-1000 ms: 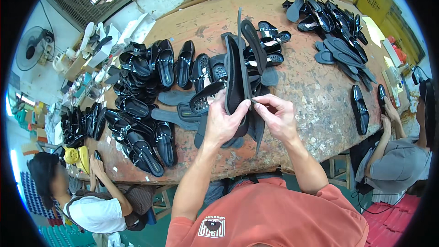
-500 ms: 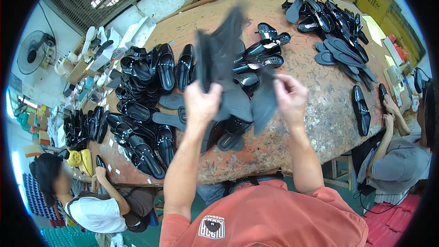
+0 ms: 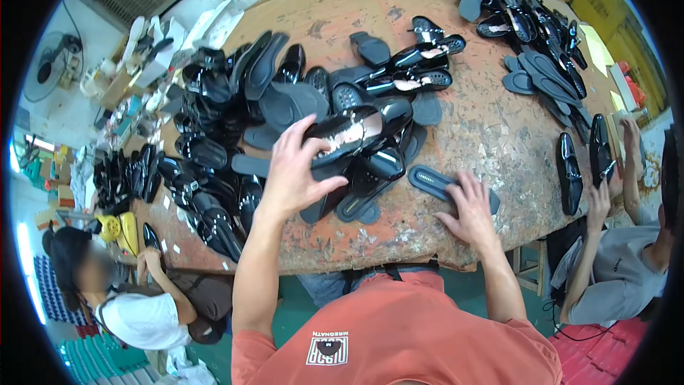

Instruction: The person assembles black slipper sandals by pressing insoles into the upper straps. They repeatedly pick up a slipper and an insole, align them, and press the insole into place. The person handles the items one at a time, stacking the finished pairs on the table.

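Note:
My left hand (image 3: 291, 175) is open, its fingers and thumb apart beside a glossy black shoe upper (image 3: 349, 132) on the middle pile. My right hand (image 3: 470, 208) has its fingers spread over a dark insole (image 3: 432, 182) lying flat on the table; the thumb stays apart from it. Below the shoe upper, another black insole (image 3: 350, 205) lies at the near edge of the pile. A broad dark sole (image 3: 293, 103) sits just beyond my left hand. What lies under my left palm is partly hidden.
Piled black shoes (image 3: 214, 232) cover the table's left side. More shoes (image 3: 527, 18) and loose soles (image 3: 545, 78) lie at the far right. One co-worker (image 3: 146, 314) sits at left; another's hand (image 3: 598, 199) touches a shoe at right. The worn table (image 3: 399, 242) curves between us.
The blurred dark soles that both hands held up are out of the hands; soles now lie on the pile. My right hand has moved down onto an insole. The co-worker's hands at right have shifted.

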A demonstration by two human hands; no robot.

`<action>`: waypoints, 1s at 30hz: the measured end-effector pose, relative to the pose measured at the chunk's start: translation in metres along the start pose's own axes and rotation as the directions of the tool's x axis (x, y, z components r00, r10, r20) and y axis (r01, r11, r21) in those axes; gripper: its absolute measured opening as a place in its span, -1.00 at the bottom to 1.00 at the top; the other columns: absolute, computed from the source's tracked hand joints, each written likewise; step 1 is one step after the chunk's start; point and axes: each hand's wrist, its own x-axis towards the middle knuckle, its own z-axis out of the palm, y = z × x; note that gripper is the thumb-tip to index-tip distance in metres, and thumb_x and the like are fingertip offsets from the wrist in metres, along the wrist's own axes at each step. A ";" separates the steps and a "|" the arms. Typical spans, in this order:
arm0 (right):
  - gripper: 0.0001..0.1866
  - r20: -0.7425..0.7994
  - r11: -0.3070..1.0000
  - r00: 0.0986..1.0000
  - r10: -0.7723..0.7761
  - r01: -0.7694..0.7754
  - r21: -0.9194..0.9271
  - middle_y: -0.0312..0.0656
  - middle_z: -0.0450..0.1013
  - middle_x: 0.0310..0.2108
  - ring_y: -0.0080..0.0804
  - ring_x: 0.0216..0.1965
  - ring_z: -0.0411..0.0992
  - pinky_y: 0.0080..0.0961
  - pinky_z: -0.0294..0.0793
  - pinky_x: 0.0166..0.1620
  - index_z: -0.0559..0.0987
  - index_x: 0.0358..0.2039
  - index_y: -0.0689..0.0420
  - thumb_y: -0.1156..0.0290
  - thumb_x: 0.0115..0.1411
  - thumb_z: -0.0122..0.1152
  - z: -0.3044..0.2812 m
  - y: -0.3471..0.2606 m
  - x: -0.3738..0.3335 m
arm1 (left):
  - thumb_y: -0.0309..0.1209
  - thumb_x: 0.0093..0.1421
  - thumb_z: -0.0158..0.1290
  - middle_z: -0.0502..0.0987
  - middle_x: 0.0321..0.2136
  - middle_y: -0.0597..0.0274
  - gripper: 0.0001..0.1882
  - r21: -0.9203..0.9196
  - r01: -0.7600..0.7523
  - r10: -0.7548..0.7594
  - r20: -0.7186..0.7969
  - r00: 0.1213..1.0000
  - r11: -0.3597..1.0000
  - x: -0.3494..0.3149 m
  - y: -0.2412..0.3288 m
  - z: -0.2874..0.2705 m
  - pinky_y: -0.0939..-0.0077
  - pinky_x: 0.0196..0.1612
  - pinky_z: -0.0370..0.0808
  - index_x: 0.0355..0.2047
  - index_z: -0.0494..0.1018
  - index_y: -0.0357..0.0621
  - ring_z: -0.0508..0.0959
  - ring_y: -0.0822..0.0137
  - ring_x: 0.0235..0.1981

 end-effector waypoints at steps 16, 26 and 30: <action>-0.54 0.063 0.895 0.984 0.166 -0.177 0.410 -0.05 0.52 -0.26 -0.09 -0.24 0.50 -0.23 0.52 -0.09 0.49 -0.08 0.13 0.36 0.10 0.56 -0.036 0.004 0.015 | -0.52 -0.05 0.43 0.52 0.26 0.01 -0.76 -0.418 0.263 -0.267 0.048 0.962 0.870 -0.195 0.052 0.115 -0.01 0.25 0.41 -0.41 0.57 -0.15 0.48 -0.15 0.20; -0.65 0.299 0.784 0.725 -0.621 0.563 0.262 -0.23 0.64 -0.10 -0.20 -0.04 0.58 -0.21 0.51 0.09 0.79 -0.11 0.01 0.42 0.02 0.49 -0.030 -0.058 0.059 | -0.58 0.12 0.45 0.49 0.15 0.00 -0.38 -0.702 0.571 -0.775 0.042 0.630 0.426 -0.221 0.069 0.096 0.35 0.02 0.68 0.20 0.52 -0.33 0.62 0.26 0.02; -0.70 0.308 0.680 0.606 -0.733 0.640 0.359 -0.20 0.64 -0.09 -0.22 -0.03 0.57 -0.23 0.50 0.06 0.80 -0.12 0.04 0.40 0.10 0.43 0.015 -0.099 0.069 | -0.70 0.27 0.30 0.47 0.03 0.13 -0.50 -0.751 0.623 -0.794 0.233 0.562 0.221 -0.241 0.067 0.108 0.59 -0.08 0.73 0.22 0.51 -0.46 0.68 0.46 -0.18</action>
